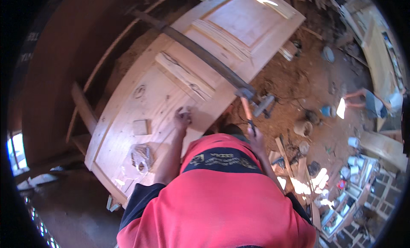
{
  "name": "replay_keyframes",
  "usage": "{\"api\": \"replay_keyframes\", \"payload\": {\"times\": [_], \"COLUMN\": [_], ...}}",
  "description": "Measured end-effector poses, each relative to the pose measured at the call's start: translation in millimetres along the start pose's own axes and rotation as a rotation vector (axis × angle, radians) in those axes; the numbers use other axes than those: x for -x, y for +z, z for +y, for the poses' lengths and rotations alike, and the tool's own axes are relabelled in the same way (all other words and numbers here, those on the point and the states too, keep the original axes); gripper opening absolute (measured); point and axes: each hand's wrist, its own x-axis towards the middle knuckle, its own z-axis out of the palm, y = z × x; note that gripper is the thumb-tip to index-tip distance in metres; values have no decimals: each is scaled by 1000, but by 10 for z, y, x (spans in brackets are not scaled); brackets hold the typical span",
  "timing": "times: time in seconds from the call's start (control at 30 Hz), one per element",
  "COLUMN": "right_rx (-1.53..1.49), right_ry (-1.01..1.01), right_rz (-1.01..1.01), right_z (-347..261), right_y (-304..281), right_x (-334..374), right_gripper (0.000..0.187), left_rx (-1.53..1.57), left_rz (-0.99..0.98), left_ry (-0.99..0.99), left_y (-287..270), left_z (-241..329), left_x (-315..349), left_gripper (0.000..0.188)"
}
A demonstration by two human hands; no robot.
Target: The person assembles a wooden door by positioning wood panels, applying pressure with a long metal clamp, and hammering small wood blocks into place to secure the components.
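A panelled wooden door (160, 96) lies in front of me. Across it runs a long metal bar clamp (200, 56), with its jaw and screw end (262, 106) at the door's near right edge. My right hand (257, 139) is closed round the dark grip of a hammer (247, 109) with an orange handle. The hammer's head is up against the clamp's end, though I cannot tell whether they touch. Over the door's lower panel, my left hand (183, 118) has curled fingers; whatever they hold is hard to see. A small square wood block (141, 127) lies to its left.
A clear plastic bag (139, 159) with things inside lies on the door. Wood shavings (282, 86) cover the ground on the right, with buckets (328, 110) and wood offcuts (282, 156). Another person (373, 105) bends down at the far right. A wooden rack (348, 205) stands lower right.
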Motion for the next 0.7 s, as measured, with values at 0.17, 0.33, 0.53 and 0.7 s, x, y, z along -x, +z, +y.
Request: {"api": "replay_keyframes", "payload": {"times": [0.17,0.33,0.53,0.7], "right_rx": [-29,-144,-161,-52], "right_ry": [20,10,-22,13], "right_rz": [-4,-122,-120,-220], "right_z": [233,-103,-370,-410], "right_y": [-272,-483,-486,-393], "right_x": [-116,-580,-1062,-1398], "right_gripper": [36,35,32,40], "left_rx": [-21,128,285,240], "left_rz": [35,216,385,453], "left_ry": [87,203,350,457], "left_y": [330,258,151,-45], "left_z": [368,777,1461,1657], "left_x": [-362,-1191,-2041,-2773], "left_gripper": [37,28,21,18]}}
